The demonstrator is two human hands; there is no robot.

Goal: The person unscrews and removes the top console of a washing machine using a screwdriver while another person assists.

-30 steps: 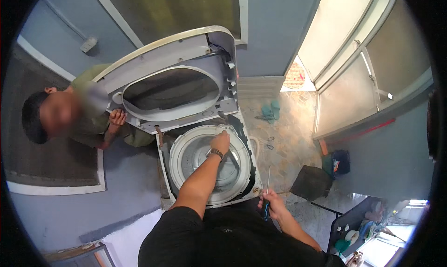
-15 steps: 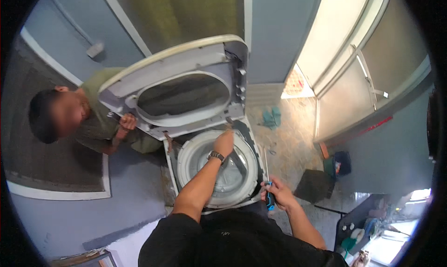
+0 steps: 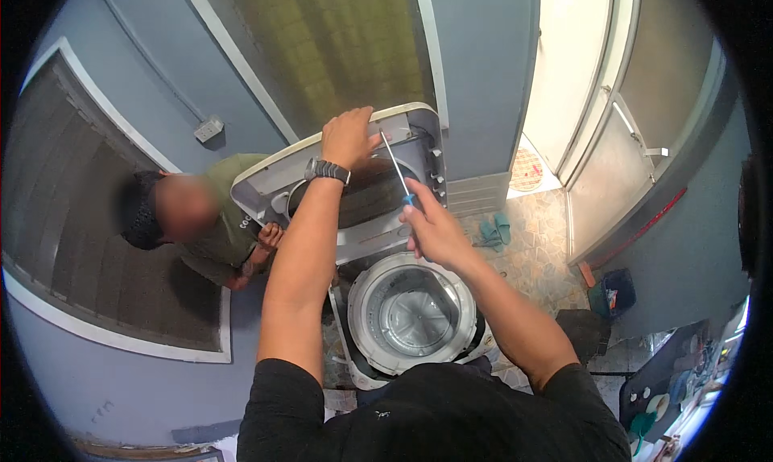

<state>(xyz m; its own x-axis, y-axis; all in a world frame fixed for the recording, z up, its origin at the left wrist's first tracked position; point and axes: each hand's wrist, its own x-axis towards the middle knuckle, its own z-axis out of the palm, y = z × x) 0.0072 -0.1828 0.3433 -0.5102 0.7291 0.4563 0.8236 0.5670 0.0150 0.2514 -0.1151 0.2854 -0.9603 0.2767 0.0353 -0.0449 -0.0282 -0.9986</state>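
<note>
The top cover (image 3: 274,171) of a top-loading washing machine stands tilted up, its underside and oval opening toward me. Over its far upper edge, my left hand (image 3: 348,140) is closed on the rim, with a watch on the wrist. My right hand (image 3: 435,230) grips a screwdriver (image 3: 394,164) by its blue and black handle, mostly hidden in the fingers. The shaft points up and away, its tip close to the cover's upper edge beside my left thumb; I cannot tell if it touches. Below, the round white tub (image 3: 412,321) lies exposed in the machine body.
At the left a person (image 3: 221,212) holds the cover's lower left corner with one hand (image 3: 271,235). Teal slippers (image 3: 494,232) lie on the tiled floor to the right, near an open doorway. A dark bin (image 3: 616,291) stands by the right wall.
My left hand has gone from the tub rim up to the cover's far edge. My right hand has raised the screwdriver from beside the machine to the cover. My view has shifted.
</note>
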